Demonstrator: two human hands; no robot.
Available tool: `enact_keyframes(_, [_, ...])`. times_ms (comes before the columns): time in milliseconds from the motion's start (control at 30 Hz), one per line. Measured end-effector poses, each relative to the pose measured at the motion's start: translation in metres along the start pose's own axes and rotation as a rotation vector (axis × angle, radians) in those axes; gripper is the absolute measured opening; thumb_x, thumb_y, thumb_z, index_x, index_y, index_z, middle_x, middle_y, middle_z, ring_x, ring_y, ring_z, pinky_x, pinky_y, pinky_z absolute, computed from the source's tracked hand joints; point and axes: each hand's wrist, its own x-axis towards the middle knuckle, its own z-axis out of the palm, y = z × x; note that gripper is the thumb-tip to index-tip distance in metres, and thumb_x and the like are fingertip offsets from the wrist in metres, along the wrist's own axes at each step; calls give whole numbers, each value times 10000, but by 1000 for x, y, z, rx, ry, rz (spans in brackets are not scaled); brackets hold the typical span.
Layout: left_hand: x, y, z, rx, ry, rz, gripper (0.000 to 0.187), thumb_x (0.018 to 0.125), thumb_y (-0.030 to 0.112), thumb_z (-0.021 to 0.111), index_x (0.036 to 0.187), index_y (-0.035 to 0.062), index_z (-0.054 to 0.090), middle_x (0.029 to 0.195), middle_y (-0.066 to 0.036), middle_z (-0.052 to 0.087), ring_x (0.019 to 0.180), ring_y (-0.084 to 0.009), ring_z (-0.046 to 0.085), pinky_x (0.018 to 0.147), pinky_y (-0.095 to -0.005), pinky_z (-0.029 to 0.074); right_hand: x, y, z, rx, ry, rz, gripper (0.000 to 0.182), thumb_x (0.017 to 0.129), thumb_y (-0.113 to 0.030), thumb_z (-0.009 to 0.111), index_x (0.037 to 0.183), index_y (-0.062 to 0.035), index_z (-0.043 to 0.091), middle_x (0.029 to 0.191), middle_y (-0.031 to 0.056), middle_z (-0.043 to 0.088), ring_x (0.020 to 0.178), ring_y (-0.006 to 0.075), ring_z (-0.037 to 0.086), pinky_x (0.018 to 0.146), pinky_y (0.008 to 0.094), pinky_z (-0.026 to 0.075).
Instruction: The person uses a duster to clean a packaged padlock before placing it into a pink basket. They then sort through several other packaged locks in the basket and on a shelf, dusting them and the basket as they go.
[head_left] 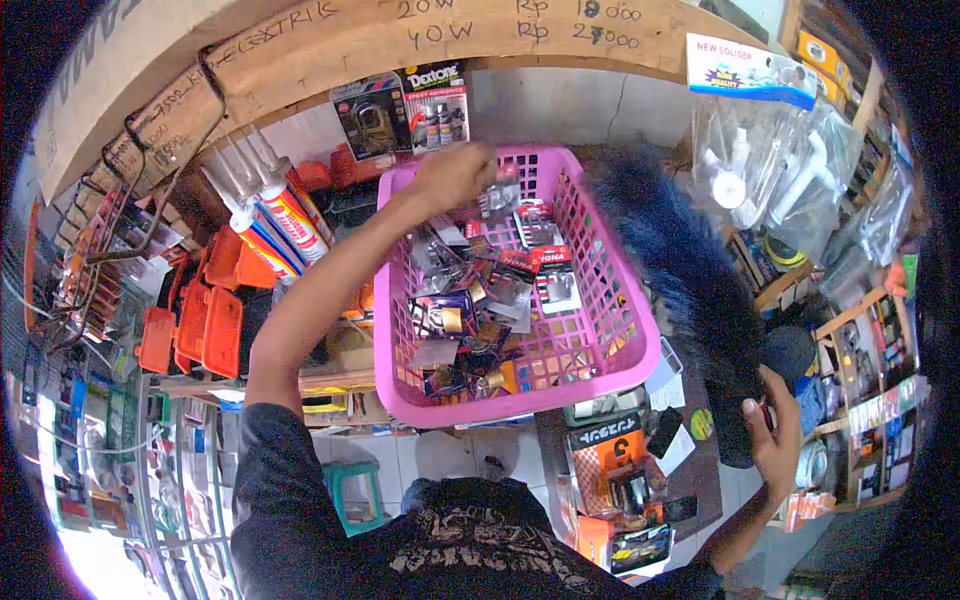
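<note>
- the right hand clenches the end of a fluffy dark-blue duster, beside the basket.
- the pink plastic lattice basket holds small packets.
- over its far part, the left hand pinches a small clear plastic packet, blurred.

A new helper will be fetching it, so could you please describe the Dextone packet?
Find the big pink basket. Just beyond its far rim, two flat packs sit side by side. The Dextone packet is the right-hand one, with yellow lettering on black above a red strip; its neighbour shows a padlock-like item.
</note>
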Motion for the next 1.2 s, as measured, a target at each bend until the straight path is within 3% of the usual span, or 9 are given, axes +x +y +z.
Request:
enact_keyframes(167, [-49,11,-47,-463,474,-89,229,897,245,663,928,18,673,838,-61,668,787,-111,592,719,-279,470,-5,28,-2,-31,-20,31,456,899,-260,642,1280,-26,550,1143,117,602,885,179,525,805,289,424])
enact_keyframes(333, [-116,21,-74,-1240,1105,-436,228,916,235,629,983,18,646,836,-32,654,740,-108,598,695,-265,479,-2,38,9,158,2,106,485,894,-275,651,1283,-8,539,1210,139,588,1002,207,542,902,321,418])
enact_keyframes(567, [-234,21,-83,-1765,1083,-736,323,972,329,524,1217,119,547,1063,-22,652,867,-154,648,678,-327,549,0,36,22,207,34,184,495,886,-238,653,1283,29,528,1242,123,568,1103,215,518,971,327,384])
enact_keyframes(800, [-340,60,-47,-2003,1017,-937,187,991,258,471,1058,150,609,877,8,675,705,-124,660,540,-313,551,-16,28,43,431,35,133,567,839,-276,713,1275,35,525,1219,119,563,1080,200,521,954,340,397])
enact_keyframes(867, [-356,75,-39,-2071,923,-1066,193,981,276,487,1056,143,606,827,2,669,669,-128,652,543,-317,550,-22,30,51,304,41,-86,477,887,-158,616,1306,22,475,884,60,583,577,73,478,512,212,392])
enact_keyframes(933, [-373,86,-29,-2085,829,-1246,242,957,339,517,1059,140,609,759,-3,653,594,-150,631,527,-311,538,-27,5,49,357,20,68,536,846,-238,682,1274,33,507,1035,85,577,810,146,513,726,284,405])
enact_keyframes(967, [-381,85,-18,-2093,881,-1288,320,963,391,474,1058,119,614,797,-31,656,657,-184,641,560,-346,538,-28,-11,49,410,-4,221,606,804,-319,748,1242,45,540,1186,110,571,1042,219,549,940,357,419])
enact_keyframes(1067, [-414,82,3,-2475,796,-1027,560,970,516,323,1094,33,578,963,-147,650,931,-326,628,855,-536,487,-33,-44,54,514,-51,209,644,797,-325,750,1271,43,515,1190,109,568,1019,209,547,913,344,430])
enact_keyframes(1200, [-439,79,0,-2707,861,-987,635,969,546,301,1209,17,558,1136,-185,630,1067,-360,594,957,-599,413,-61,-85,85,608,-56,190,659,774,-247,743,1321,-2,469,1146,106,569,914,162,536,814,309,450])
